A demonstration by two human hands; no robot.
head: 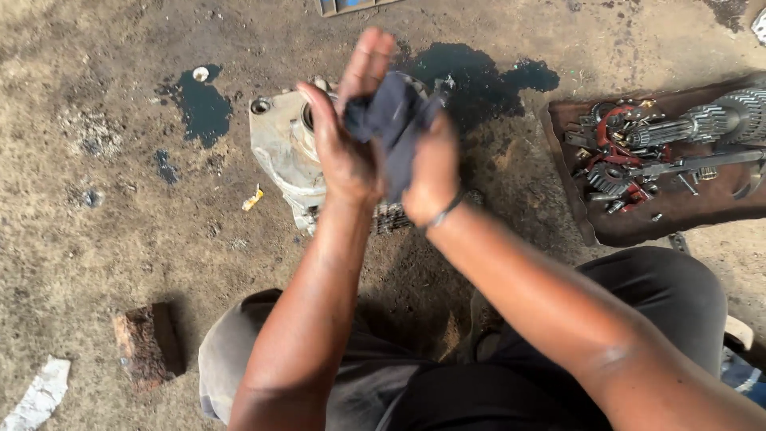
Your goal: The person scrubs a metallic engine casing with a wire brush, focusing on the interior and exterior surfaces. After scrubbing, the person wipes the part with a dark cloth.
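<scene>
On the dirt beside a tray (558, 152) of gears (718, 120), both hands' fingers (363, 64) clamp a dark rag (391, 120).

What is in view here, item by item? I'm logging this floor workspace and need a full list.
Rag: one, dark blue-grey, pressed between both hands.
Metal housing: one, pale grey, on the ground behind the hands.
Tray: one, brown, on the ground at right.
Gear shafts and small parts: several, steel with some red, in the tray.
Oil patches: several, dark, on the dirt floor.
Brick piece: one, reddish brown, lower left.
Paper scrap: one, white, bottom left corner.
Yellow scrap: one, left of the housing.
Left hand: one, on the rag.
Right hand: one, thin band at the wrist, on the rag.
</scene>
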